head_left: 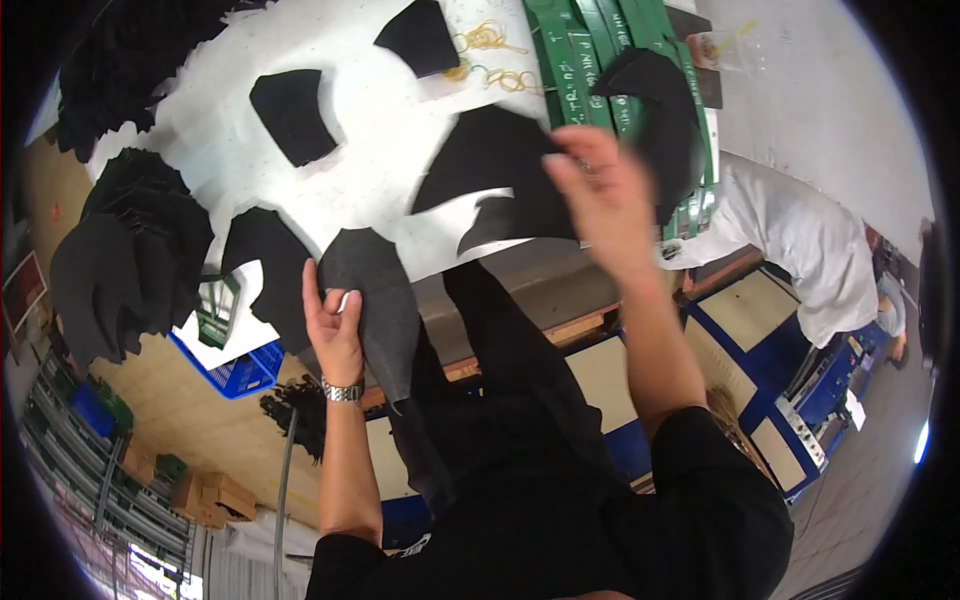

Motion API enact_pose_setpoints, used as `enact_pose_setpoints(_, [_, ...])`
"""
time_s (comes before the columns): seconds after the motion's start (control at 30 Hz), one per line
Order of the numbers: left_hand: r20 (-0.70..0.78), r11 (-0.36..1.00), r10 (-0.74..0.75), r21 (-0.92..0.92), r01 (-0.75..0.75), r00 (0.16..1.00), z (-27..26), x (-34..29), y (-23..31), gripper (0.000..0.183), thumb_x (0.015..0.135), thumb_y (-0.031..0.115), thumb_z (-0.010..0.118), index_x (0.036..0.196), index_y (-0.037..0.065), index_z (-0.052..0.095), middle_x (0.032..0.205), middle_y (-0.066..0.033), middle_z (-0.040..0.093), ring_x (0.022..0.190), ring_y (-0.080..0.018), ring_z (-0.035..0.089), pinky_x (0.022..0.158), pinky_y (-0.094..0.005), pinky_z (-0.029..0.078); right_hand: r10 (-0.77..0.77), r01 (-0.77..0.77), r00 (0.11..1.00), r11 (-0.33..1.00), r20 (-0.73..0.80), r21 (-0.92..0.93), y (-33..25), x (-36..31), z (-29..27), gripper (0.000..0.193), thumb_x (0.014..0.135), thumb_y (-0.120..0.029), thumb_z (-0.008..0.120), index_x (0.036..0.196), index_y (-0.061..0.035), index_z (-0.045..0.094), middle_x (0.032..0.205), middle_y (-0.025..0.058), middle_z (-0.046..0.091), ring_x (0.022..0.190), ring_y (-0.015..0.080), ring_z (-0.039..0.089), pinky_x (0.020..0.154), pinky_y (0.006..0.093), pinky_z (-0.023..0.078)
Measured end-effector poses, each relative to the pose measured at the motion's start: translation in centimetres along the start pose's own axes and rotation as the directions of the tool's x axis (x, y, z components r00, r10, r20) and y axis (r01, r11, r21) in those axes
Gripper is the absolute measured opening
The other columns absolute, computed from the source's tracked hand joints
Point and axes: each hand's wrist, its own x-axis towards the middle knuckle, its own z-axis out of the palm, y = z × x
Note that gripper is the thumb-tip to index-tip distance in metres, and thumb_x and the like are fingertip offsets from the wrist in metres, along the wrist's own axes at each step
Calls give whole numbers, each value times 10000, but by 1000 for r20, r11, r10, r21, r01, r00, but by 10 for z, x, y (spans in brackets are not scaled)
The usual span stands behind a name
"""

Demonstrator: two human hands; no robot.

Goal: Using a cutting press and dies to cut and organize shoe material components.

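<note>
My left hand [335, 335], with a metal-banded watch on its wrist, is at the table's near edge. Its index finger is straight, its thumb is raised, and the other fingers seem curled by a small white thing [344, 300] that I cannot make out. The thumb meets the edge of a dark grey leaf-shaped fabric piece [375, 290], which hangs past the table edge. A black piece with a curved notch [265, 260] lies left of this hand. My right hand [612, 205], smeared by motion, is over a black curved piece [490, 150]; its grip is unclear. Another black curved piece [672, 135] lies just beyond it.
Two small black pieces [293, 115] [418, 40] lie on the white table [360, 190]. Black stacks [135, 255] cover its left side. Rubber bands [490, 38] lie near green strips [570, 60]. A blue basket [240, 370] is below left, a plastic cup [725, 50] at upper right.
</note>
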Motion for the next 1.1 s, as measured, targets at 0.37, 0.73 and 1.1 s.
enact_pose_setpoints(0.37, [89,1000,26,-13,-25,996,23,22,-11,935,945,-85,673,1665,173,135,1028,16,631,860,-5,541,746,-165,471,-6,-70,970,952,-245,-299,90,107,-188,237,1012,-143,676,1194,6,652,1045,36,704,990,103,632,918,256,483])
enact_pose_setpoints(0.73, [125,983,-60,179,37,990,22,42,-26,1029,927,-88,683,1671,203,33,1169,-51,569,854,-70,572,798,-206,502,-206,-65,930,721,-303,-690,89,105,-168,279,996,-202,685,1234,-62,650,1033,184,747,887,295,738,822,382,558])
enact_pose_setpoints(1.1, [350,992,61,85,-97,935,39,65,-2,1047,961,23,691,1667,214,-58,1169,-118,649,958,-141,672,857,-307,543,-11,31,910,999,415,-41,19,33,67,513,911,-204,800,1357,-51,600,1271,97,669,1089,156,631,895,325,539])
